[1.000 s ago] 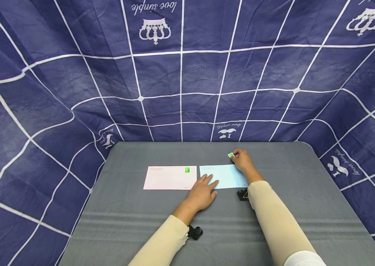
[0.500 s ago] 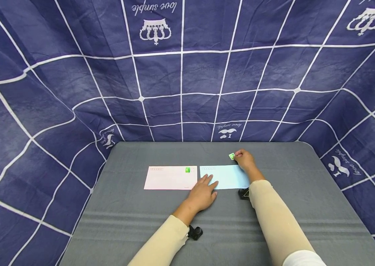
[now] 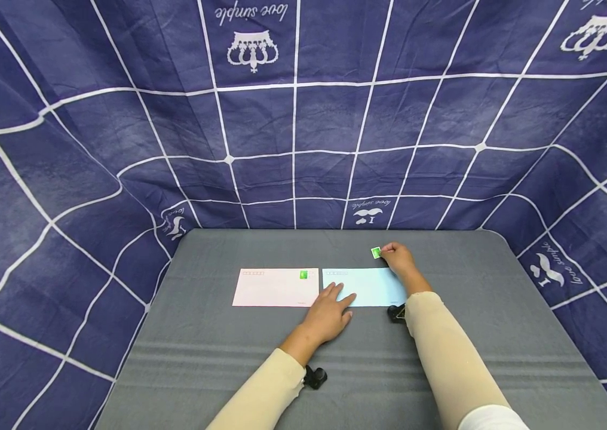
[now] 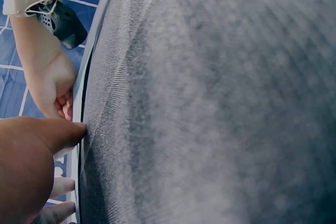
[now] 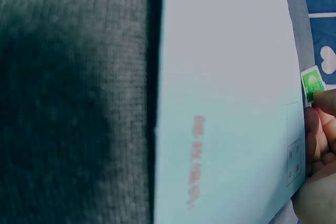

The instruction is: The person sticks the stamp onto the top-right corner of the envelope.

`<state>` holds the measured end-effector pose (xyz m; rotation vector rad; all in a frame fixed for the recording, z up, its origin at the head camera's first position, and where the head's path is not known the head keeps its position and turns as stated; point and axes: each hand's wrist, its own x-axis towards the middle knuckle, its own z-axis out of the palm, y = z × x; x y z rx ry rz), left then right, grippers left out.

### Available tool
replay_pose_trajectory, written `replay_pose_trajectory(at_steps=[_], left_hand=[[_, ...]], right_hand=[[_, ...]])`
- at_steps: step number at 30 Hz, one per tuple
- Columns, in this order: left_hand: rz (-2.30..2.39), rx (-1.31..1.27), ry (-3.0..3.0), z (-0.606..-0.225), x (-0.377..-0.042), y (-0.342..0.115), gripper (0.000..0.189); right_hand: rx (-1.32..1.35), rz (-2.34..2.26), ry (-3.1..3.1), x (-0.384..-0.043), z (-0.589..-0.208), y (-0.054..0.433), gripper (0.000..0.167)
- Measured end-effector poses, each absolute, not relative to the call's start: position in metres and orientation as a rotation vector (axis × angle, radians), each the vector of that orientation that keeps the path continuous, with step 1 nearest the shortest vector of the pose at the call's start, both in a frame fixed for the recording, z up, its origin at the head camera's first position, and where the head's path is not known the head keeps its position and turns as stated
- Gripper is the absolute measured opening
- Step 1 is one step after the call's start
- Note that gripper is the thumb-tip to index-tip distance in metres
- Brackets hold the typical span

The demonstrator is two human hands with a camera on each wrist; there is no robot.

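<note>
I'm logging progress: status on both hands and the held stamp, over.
Left hand rests on blue envelope. Right hand pinches green stamp, not yet on envelope. No obstruction visible.

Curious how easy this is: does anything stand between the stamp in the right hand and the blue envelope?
Nothing visible blocks the stamp from the blue envelope; the left hand covers only its left part.

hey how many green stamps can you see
2. One stamp is on the pink envelope, near its upper right corner; the other stamp is pinched by the right hand. Any under the left hand would be hidden.
</note>
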<state>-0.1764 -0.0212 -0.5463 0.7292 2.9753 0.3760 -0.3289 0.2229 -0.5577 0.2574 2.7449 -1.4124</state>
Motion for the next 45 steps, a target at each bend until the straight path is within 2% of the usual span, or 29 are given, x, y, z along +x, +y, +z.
replay_pose_trajectory(at_steps=[10, 30, 37, 45], left_hand=[[0.371, 0.716, 2.978, -0.546, -0.175, -0.019, 0.046], [0.429, 0.75, 2.935, -0.546, -0.177, -0.021, 0.047], [0.478, 0.737, 2.927, -0.548, -0.177, -0.021, 0.047], [0.462, 0.743, 2.94, -0.548, -0.177, -0.021, 0.047]], right_hand=[[0.364, -1.388, 2.708, -0.316, -0.539, 0.216, 0.022], [0.417, -1.698, 2.456, -0.321, -0.54, 0.226, 0.015], [0.406, -1.777, 2.411, -0.317, -0.535, 0.231, 0.02], [0.376, -1.807, 2.386, -0.311, -0.536, 0.238, 0.014]])
